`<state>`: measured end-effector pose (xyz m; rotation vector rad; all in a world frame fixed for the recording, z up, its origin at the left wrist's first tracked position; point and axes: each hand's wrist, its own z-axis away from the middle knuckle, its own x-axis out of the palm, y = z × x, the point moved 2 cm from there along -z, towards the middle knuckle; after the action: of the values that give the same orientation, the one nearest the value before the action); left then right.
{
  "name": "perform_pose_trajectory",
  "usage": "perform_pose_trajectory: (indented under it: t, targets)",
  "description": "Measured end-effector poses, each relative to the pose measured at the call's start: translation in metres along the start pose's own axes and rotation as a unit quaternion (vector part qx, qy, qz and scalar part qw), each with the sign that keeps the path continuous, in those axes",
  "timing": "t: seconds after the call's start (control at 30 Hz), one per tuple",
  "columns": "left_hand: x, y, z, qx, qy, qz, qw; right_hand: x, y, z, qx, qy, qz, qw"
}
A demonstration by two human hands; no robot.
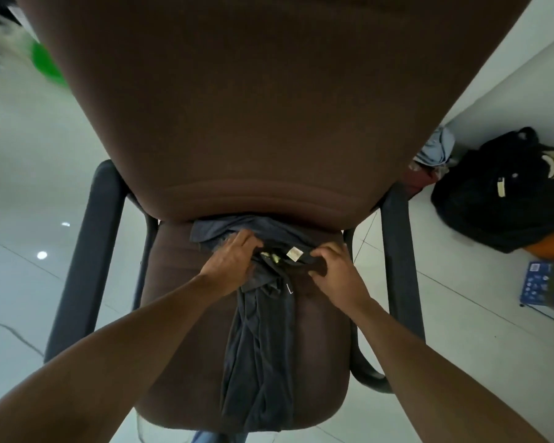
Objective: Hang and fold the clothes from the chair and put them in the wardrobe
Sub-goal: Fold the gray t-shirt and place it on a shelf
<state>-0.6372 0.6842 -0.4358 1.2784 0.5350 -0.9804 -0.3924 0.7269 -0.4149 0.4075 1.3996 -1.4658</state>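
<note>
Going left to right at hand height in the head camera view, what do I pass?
Left armrest, left hand, white label on the dark garment, right hand, right armrest, blue box.

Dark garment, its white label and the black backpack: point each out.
dark garment (259, 362), head view, bunched length on the seat.
white label (294, 253), head view, middle of the tag.
black backpack (493, 206), head view, its front panel.

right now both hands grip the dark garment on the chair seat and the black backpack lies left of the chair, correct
Not quite. The head view shows the black backpack on the floor right of the chair, not left. The rest holds: left hand and right hand both grip the dark garment on the seat.
</note>
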Motion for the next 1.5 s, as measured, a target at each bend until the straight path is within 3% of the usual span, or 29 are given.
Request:
perform_pose_trajectory:
  t: [0.2,0.3,0.4,0.53,0.73,0.87,0.93,1.0,1.2,1.4,1.5]
  targets:
    - [-0.081,0.047,0.029,0.061,0.065,0.036,0.995,-0.079,-0.056,0.021,-0.029,0.141,-0.116,0.983]
    - [-0.123,0.068,0.054,-0.004,0.097,0.113,0.989,-0.122,-0.081,0.048,-0.040,0.183,-0.148,0.971]
    - [-0.166,0.094,0.084,-0.030,0.112,0.135,0.984,-0.161,-0.099,0.088,-0.028,0.187,-0.158,0.969]
    - [-0.218,0.155,0.144,0.028,0.149,0.135,0.979,-0.211,-0.126,0.160,-0.033,0.204,-0.095,0.974]
    - [-0.296,0.265,0.244,0.114,0.207,0.119,0.964,-0.304,-0.165,0.300,-0.017,0.248,-0.112,0.962]
    - [-0.360,0.336,0.304,0.147,0.250,0.119,0.950,-0.379,-0.206,0.398,-0.048,0.179,-0.130,0.974]
    - [-0.392,0.367,0.334,0.149,0.270,0.116,0.944,-0.413,-0.225,0.436,-0.061,0.145,-0.059,0.986]
    - [-0.423,0.393,0.364,0.151,0.270,0.120,0.943,-0.444,-0.241,0.467,-0.063,0.166,-0.006,0.984]
    - [-0.487,0.458,0.442,0.187,0.239,0.117,0.946,-0.512,-0.279,0.552,-0.104,0.270,-0.117,0.950]
    - [-0.535,0.484,0.481,0.273,0.308,0.165,0.896,-0.543,-0.324,0.610,-0.173,0.372,-0.188,0.892]
    - [-0.548,0.493,0.493,0.319,0.296,0.191,0.880,-0.554,-0.349,0.628,-0.197,0.407,-0.176,0.874]
